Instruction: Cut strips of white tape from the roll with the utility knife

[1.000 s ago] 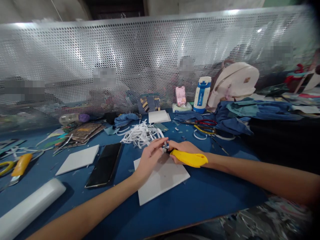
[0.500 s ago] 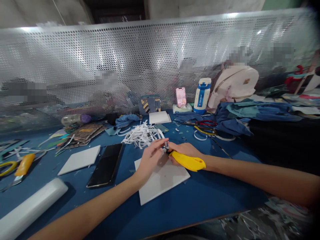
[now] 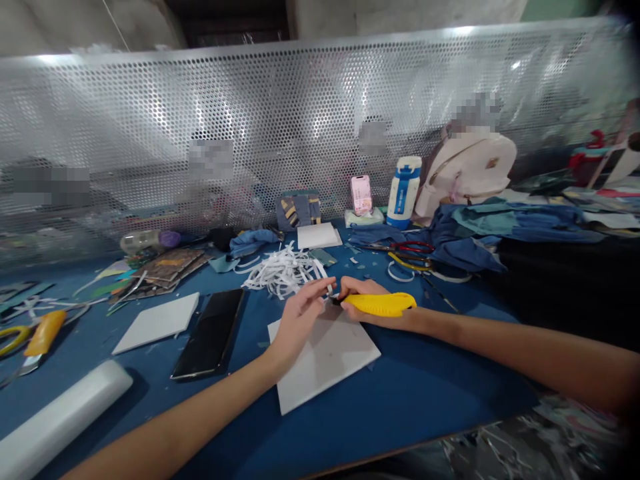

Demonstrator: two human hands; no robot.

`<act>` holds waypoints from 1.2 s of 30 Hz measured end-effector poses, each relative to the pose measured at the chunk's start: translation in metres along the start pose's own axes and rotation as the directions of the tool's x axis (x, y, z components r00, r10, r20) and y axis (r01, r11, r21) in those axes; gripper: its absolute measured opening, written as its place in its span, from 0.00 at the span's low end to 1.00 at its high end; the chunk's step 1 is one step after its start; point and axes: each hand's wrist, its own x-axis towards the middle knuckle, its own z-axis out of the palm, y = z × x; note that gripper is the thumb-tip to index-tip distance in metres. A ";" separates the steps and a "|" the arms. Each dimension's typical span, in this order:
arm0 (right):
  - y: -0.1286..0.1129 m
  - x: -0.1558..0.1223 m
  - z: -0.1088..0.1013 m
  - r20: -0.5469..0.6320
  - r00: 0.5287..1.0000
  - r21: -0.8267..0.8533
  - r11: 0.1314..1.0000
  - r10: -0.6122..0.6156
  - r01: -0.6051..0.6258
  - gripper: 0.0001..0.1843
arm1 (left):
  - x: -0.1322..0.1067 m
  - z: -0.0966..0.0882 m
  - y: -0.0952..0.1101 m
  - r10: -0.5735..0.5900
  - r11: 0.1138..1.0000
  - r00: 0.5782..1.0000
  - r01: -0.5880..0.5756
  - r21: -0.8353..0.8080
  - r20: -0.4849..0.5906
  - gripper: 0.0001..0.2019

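Observation:
My right hand (image 3: 364, 293) is closed round a yellow utility knife (image 3: 387, 305), its dark front end pointing left toward my other hand. A narrow white strip (image 3: 329, 289) is pinched at the fingertips of my left hand (image 3: 305, 308), close to the knife's tip. The blade itself is mostly hidden by my fingers. Under both hands lies a white board (image 3: 325, 367), flat on the blue table. Just beyond my left hand is a tangled pile of white strips (image 3: 284, 270).
Left of the board are a black phone (image 3: 210, 333), a smaller white board (image 3: 159, 321), a long white case (image 3: 65, 420) and an orange-handled cutter (image 3: 46, 333). Scissors (image 3: 407, 261) and blue cloth (image 3: 465, 247) lie at the right. A bottle (image 3: 404, 193) stands behind.
The yellow knife's rear end has swung upward, so its handle lies more level. My right hand has turned with it. My left hand has stayed nearly in place.

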 end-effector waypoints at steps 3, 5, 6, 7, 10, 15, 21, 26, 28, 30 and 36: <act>0.000 -0.001 -0.001 -0.037 0.998 -0.001 0.999 -0.043 0.043 0.08 | -0.001 0.000 0.000 -0.003 1.000 1.000 0.004 -0.016 0.022 0.16; -0.001 -0.003 -0.002 -0.047 0.997 -0.006 0.998 -0.058 0.058 0.06 | -0.001 0.000 0.000 -0.007 1.000 0.999 0.008 -0.028 0.040 0.16; -0.001 -0.003 -0.002 -0.048 0.997 -0.008 0.998 -0.063 0.062 0.06 | -0.001 0.000 0.000 -0.009 0.999 0.999 0.011 -0.035 0.046 0.16; -0.001 -0.004 -0.003 -0.049 0.997 -0.011 0.998 -0.066 0.065 0.05 | -0.001 -0.001 0.000 -0.011 0.999 0.999 0.013 -0.042 0.051 0.16; -0.001 -0.005 -0.004 -0.050 0.996 -0.021 0.997 -0.070 0.069 0.04 | -0.001 -0.001 0.000 -0.013 0.998 0.998 0.017 -0.064 0.056 0.17; 0.002 -0.004 -0.007 -0.040 0.996 0.002 0.996 -0.084 0.084 0.04 | -0.001 -0.001 0.000 -0.013 0.996 0.999 0.017 -0.086 0.048 0.17; 0.005 -0.004 -0.006 -0.036 0.997 -0.001 0.998 -0.067 0.067 0.04 | -0.001 0.000 0.001 -0.021 0.995 0.999 0.024 -0.100 0.039 0.18; 0.001 -0.004 -0.007 -0.054 0.998 -0.011 0.999 -0.045 0.044 0.04 | -0.001 0.000 -0.001 -0.025 0.994 0.999 0.029 -0.107 0.037 0.18; 0.000 -0.004 -0.007 -0.051 0.998 -0.007 0.999 -0.041 0.040 0.04 | 0.000 0.000 -0.001 -0.027 0.993 0.999 0.031 -0.110 0.041 0.18; 0.000 -0.004 -0.007 -0.051 0.998 -0.007 0.999 -0.036 0.035 0.04 | 0.000 0.001 -0.001 -0.030 0.993 0.999 0.035 -0.114 0.043 0.18; 0.008 -0.004 -0.004 -0.037 0.999 0.020 0.999 -0.040 0.041 0.03 | 0.000 0.000 -0.001 -0.051 0.991 0.998 0.057 -0.123 0.048 0.18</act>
